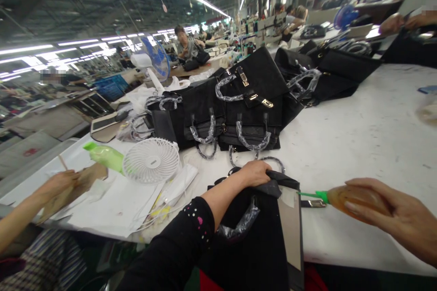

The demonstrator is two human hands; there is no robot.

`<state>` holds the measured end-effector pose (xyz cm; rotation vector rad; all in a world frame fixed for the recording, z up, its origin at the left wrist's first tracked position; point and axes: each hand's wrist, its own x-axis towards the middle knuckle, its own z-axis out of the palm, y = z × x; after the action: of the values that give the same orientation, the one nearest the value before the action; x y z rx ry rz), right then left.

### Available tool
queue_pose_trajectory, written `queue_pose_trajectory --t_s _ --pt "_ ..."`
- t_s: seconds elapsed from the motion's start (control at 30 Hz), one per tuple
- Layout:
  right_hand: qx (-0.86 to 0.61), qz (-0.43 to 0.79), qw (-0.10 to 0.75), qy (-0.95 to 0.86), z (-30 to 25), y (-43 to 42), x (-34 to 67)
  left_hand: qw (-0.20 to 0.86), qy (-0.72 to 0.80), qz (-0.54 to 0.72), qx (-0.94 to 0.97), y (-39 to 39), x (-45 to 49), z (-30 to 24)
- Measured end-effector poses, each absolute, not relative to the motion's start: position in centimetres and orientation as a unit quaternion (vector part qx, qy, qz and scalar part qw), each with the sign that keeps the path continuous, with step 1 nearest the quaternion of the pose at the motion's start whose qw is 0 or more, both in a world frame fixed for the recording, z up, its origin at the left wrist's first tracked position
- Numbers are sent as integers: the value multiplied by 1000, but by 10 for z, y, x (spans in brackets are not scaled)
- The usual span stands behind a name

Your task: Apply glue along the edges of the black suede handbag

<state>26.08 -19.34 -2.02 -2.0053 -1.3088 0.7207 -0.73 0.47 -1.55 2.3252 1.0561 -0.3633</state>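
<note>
A black handbag [246,241] lies at the table's near edge, one of its handles wrapped in clear plastic. My left hand [254,173] is closed on the bag's upper edge and folds the black material back, so a beige board [290,227] shows along the side. In my right hand [392,209] is a squeeze bottle [357,202] of amber liquid with a green nozzle. The nozzle's thin tip points left and reaches the bag's open side; whether it touches I cannot tell. A strap with a metal buckle [314,203] sticks out just under the nozzle.
Several black handbags [252,77] are heaped across the table's middle. Left of my bag stand a white fan [150,160] and a light green bottle [105,155]. A co-worker's hand [59,182] holds brown material at far left. Another person's hands [406,22] are at upper right.
</note>
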Motion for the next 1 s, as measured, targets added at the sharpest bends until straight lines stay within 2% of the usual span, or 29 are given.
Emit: queue_pose_trajectory --t_s 0.27,0.7,0.83,1.0 --pt "-733 279 290 -549 -25 -197 267 284 398 -130 863 5 -8 -17" --pt "-690 328 321 -559 -24 -205 263 282 403 -135 860 1 -7 -9" --pt "-677 346 298 -578 -19 -207 259 281 405 -136 859 2 -7 -10" --pt "-661 377 339 -553 -17 -216 251 286 403 -137 859 3 -7 -9"
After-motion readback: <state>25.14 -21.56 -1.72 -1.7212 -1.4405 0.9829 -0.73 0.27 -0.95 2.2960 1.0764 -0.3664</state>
